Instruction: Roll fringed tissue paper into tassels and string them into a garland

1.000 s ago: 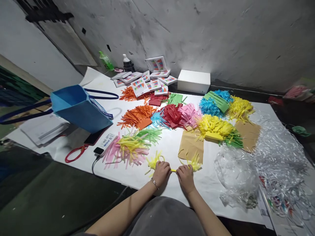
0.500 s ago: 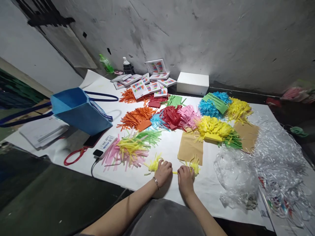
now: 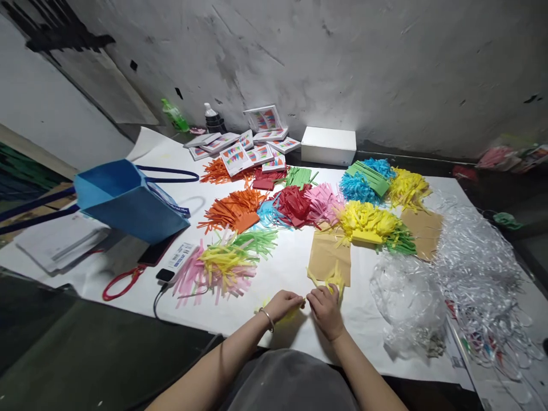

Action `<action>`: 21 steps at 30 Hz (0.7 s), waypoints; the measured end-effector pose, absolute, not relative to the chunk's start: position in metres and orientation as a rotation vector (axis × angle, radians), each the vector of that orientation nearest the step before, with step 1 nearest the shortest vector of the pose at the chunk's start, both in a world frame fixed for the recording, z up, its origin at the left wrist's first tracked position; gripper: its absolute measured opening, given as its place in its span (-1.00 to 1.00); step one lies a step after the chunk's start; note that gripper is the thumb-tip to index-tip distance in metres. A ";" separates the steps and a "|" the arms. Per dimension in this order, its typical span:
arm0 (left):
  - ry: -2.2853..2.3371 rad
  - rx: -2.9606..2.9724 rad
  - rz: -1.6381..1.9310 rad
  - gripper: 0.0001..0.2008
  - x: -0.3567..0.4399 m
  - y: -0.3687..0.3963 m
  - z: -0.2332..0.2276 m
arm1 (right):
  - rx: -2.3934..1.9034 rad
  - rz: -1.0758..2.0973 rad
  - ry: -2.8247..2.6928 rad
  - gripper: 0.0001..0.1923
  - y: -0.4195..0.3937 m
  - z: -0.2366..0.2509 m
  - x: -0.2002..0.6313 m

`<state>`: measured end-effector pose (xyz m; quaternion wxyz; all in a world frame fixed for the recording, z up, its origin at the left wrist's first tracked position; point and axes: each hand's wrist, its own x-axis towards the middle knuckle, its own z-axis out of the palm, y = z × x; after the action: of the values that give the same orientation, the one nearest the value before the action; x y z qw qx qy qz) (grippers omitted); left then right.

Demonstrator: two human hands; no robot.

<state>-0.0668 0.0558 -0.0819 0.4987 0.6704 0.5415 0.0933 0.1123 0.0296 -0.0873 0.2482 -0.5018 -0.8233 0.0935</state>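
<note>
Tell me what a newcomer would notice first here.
Probably the bright fringed paper bundles, across the middle of the white table. Then the blue bag at left and the shiny strands at right. Near the front edge, the left hand and right hand pinch yellow fringed paper.

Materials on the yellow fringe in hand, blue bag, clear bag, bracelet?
Yellow fringe: likely thin tissue-type paper, matte; limp, slightly translucent strips.
Blue bag: possibly non-woven fabric, low sheen; walls hold their shape, but the weave is too small to tell.
Clear bag: plastic film, glossy; see-through, crinkled, bright highlights.
Bracelet: probably metal, polished; silvery glint.
</note>
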 end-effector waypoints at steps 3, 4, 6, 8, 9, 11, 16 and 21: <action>1.170 1.270 0.354 -0.50 -0.062 0.050 -0.058 | -1.301 0.359 -2.125 -0.81 0.028 -0.052 0.120; 1.112 1.110 0.414 -0.53 -0.059 0.048 -0.049 | -1.303 0.413 -2.055 -0.81 0.026 -0.042 0.121; 1.015 0.861 0.517 -0.58 -0.049 0.047 -0.031 | -1.331 0.565 -1.854 -0.82 0.023 -0.024 0.120; 0.992 0.810 0.598 -0.60 -0.039 0.047 -0.016 | -1.351 0.746 -1.627 -0.81 0.018 -0.012 0.117; 1.000 0.821 0.640 -0.60 -0.033 0.048 -0.011 | -1.348 0.826 -1.537 -0.82 0.015 -0.007 0.116; 1.024 0.864 0.704 -0.61 -0.023 0.050 -0.003 | -1.335 0.905 -1.411 -0.83 0.010 -0.001 0.116; 1.036 1.025 0.513 -0.57 0.002 0.063 0.002 | -1.388 0.805 -1.274 -0.83 0.002 -0.003 0.134; 0.980 1.483 0.400 -0.69 0.039 0.081 0.011 | -1.500 0.572 -1.322 -0.68 -0.002 -0.014 0.169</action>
<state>0.0392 0.0810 0.0110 0.6130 0.6431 0.4249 0.1737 0.1691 -0.0022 -0.0143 0.5061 -0.6221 -0.5483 0.2372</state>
